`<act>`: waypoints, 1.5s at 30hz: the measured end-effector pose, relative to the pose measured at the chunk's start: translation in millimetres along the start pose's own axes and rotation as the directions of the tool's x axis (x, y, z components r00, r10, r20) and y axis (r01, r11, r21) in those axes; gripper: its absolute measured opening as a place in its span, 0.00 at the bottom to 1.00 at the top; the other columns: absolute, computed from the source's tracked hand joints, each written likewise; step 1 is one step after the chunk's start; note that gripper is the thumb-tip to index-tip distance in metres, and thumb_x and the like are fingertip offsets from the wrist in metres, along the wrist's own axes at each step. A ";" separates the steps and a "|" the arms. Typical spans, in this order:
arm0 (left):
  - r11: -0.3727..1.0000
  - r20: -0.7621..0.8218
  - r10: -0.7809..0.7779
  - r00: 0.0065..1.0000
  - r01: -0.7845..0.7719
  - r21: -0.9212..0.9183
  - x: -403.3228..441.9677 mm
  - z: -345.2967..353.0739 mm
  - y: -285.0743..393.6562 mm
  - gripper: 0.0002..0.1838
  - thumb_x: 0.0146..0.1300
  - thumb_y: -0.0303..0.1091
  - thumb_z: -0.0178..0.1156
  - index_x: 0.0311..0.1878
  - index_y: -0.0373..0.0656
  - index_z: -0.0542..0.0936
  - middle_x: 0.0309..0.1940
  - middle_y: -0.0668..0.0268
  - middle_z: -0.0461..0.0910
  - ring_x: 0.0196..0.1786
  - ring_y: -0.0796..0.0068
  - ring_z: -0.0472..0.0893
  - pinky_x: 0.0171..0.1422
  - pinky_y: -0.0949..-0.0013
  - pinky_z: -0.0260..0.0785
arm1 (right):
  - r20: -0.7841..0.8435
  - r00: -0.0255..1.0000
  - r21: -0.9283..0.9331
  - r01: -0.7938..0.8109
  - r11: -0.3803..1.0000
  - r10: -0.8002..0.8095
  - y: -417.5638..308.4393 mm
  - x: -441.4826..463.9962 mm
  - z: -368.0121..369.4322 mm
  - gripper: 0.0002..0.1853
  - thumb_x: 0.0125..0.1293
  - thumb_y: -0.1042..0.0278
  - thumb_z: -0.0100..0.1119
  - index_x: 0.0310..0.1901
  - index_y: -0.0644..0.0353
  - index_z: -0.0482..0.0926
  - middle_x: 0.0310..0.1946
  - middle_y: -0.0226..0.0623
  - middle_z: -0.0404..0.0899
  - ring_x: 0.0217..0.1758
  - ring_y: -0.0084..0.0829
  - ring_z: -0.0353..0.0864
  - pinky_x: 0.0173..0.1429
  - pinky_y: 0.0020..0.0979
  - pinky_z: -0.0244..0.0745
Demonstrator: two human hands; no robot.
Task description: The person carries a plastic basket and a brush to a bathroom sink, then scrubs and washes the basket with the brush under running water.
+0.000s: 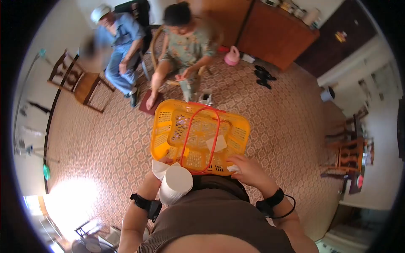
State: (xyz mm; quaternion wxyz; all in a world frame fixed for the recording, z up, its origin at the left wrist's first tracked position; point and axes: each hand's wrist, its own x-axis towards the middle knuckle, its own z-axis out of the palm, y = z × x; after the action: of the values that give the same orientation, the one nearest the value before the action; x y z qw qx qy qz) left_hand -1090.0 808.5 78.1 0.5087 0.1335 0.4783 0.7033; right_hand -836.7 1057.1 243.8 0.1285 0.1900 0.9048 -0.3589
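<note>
A yellow plastic basket (244,133) with holes in its walls and two red handles (185,137) is held tilted in front of my body. My left hand (162,162) is closed at its near left corner, fingertips over the rim, the rest mostly hidden. A white paper roll (176,183) sits against that hand and my body, its loose sheet (159,168) by my fingers. At the near right rim my right hand (249,169) grips the basket, with a white tissue piece (233,168) under its fingers. A pale square (217,144) shows in the basket.
Beyond the basket, two people sit on chairs, one leaning forward (185,46), the other in blue (122,50). A wooden chair (86,84) stands left. Near the cabinet (274,33) are a pink container (232,55) and dark sandals (264,76). More chairs (348,154) stand right.
</note>
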 end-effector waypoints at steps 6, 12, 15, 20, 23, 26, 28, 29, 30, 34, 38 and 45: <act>0.804 0.298 -0.010 0.955 -0.169 0.571 91.8 137.2 -25.3 0.41 0.48 0.07 0.53 0.69 0.41 0.64 0.61 0.57 0.74 0.61 0.54 0.77 0.63 0.58 0.74 | -0.224 0.973 -0.112 -0.087 0.990 0.060 130.8 -77.5 -24.1 0.27 0.55 0.67 0.69 0.58 0.51 0.73 0.56 0.35 0.74 0.54 0.43 0.79 0.51 0.39 0.78; 0.949 0.245 -0.237 0.940 0.170 0.265 184.2 296.6 -67.5 0.33 0.63 0.28 0.60 0.71 0.41 0.63 0.60 0.55 0.75 0.59 0.64 0.78 0.60 0.64 0.75 | -0.296 0.935 0.035 -0.194 0.980 0.195 245.3 -157.6 -75.3 0.27 0.56 0.64 0.69 0.58 0.53 0.73 0.56 0.40 0.73 0.54 0.44 0.79 0.53 0.40 0.77; 0.901 0.301 -0.433 0.850 0.396 0.180 234.9 388.5 -83.6 0.32 0.63 0.28 0.60 0.71 0.41 0.63 0.60 0.55 0.75 0.58 0.64 0.78 0.60 0.63 0.76 | -0.349 0.881 0.142 -0.289 0.947 0.321 290.4 -191.7 -108.9 0.32 0.58 0.52 0.67 0.62 0.54 0.71 0.58 0.42 0.74 0.55 0.47 0.78 0.54 0.43 0.76; 0.764 0.385 -0.641 0.664 0.599 0.240 304.9 523.7 -122.5 0.31 0.64 0.28 0.59 0.71 0.41 0.63 0.59 0.55 0.76 0.58 0.63 0.79 0.59 0.62 0.76 | -0.249 0.801 0.245 -0.492 0.835 0.545 333.0 -222.8 -162.0 0.37 0.59 0.49 0.66 0.66 0.55 0.66 0.58 0.50 0.74 0.57 0.50 0.78 0.57 0.42 0.74; 0.693 0.414 -0.712 0.567 0.660 0.289 345.1 594.1 -147.5 0.31 0.64 0.28 0.59 0.71 0.41 0.63 0.59 0.55 0.76 0.57 0.63 0.79 0.58 0.62 0.77 | -0.265 0.733 0.559 -0.413 0.719 0.627 388.9 -213.6 -179.9 0.46 0.60 0.43 0.66 0.71 0.60 0.57 0.63 0.53 0.71 0.63 0.46 0.75 0.63 0.38 0.71; 0.631 0.422 -0.762 0.490 0.708 0.316 389.9 649.8 -170.5 0.30 0.65 0.28 0.58 0.70 0.42 0.63 0.58 0.55 0.76 0.57 0.63 0.80 0.57 0.61 0.77 | -0.389 0.627 0.781 -0.164 0.602 0.675 486.5 -187.8 -179.3 0.43 0.61 0.46 0.67 0.70 0.64 0.59 0.61 0.48 0.73 0.62 0.40 0.76 0.64 0.36 0.70; 0.600 0.421 -0.782 0.459 0.737 0.311 425.0 679.3 -183.2 0.30 0.65 0.29 0.58 0.70 0.42 0.63 0.58 0.55 0.76 0.57 0.63 0.80 0.57 0.61 0.77 | -0.478 0.570 0.815 0.005 0.579 0.668 526.5 -180.8 -216.3 0.36 0.65 0.52 0.65 0.67 0.65 0.63 0.54 0.43 0.78 0.58 0.34 0.77 0.64 0.35 0.69; 0.582 0.417 -0.793 0.444 0.754 0.305 443.8 693.3 -188.4 0.30 0.65 0.29 0.58 0.70 0.42 0.63 0.58 0.55 0.77 0.57 0.62 0.80 0.57 0.61 0.77 | -0.477 0.513 0.856 0.086 0.510 0.713 549.4 -175.1 -233.6 0.31 0.66 0.56 0.63 0.65 0.63 0.65 0.49 0.41 0.80 0.53 0.32 0.80 0.61 0.33 0.71; 0.568 0.410 -0.803 0.433 0.765 0.305 466.7 710.6 -196.1 0.30 0.65 0.29 0.58 0.70 0.42 0.64 0.57 0.55 0.77 0.56 0.62 0.80 0.56 0.60 0.77 | -0.471 0.454 0.879 0.171 0.444 0.757 574.1 -168.5 -255.6 0.27 0.67 0.60 0.62 0.63 0.62 0.67 0.44 0.39 0.82 0.49 0.31 0.82 0.58 0.32 0.74; 0.503 0.403 -0.836 0.373 0.816 0.286 557.5 789.4 -214.9 0.29 0.66 0.29 0.57 0.70 0.42 0.64 0.57 0.55 0.77 0.56 0.62 0.80 0.56 0.60 0.78 | -0.498 0.409 0.864 0.156 0.479 0.765 655.5 -165.0 -343.5 0.19 0.70 0.67 0.57 0.60 0.59 0.70 0.37 0.35 0.82 0.36 0.24 0.82 0.43 0.27 0.77; 0.447 0.411 -0.859 0.305 0.838 0.313 636.7 878.0 -227.5 0.29 0.66 0.29 0.56 0.70 0.42 0.64 0.56 0.54 0.78 0.55 0.62 0.81 0.55 0.59 0.78 | -0.489 0.368 0.873 0.202 0.445 0.791 716.7 -179.6 -446.0 0.18 0.70 0.67 0.54 0.60 0.60 0.70 0.38 0.36 0.82 0.34 0.23 0.82 0.36 0.24 0.77; 0.416 0.388 -0.886 0.253 0.802 0.428 730.6 1026.3 -229.7 0.25 0.70 0.36 0.53 0.68 0.42 0.65 0.55 0.54 0.78 0.52 0.63 0.83 0.51 0.61 0.80 | -0.382 0.508 0.639 0.748 -0.176 0.772 786.8 -224.7 -569.1 0.26 0.73 0.50 0.41 0.62 0.61 0.70 0.39 0.42 0.82 0.34 0.28 0.82 0.32 0.25 0.77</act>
State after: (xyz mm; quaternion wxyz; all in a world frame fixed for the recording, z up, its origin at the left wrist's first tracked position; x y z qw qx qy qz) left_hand -589.1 1981.3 194.2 0.9090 0.0924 0.3488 0.2086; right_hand -347.3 1925.2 258.0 -0.5367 0.3671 0.1545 -0.7439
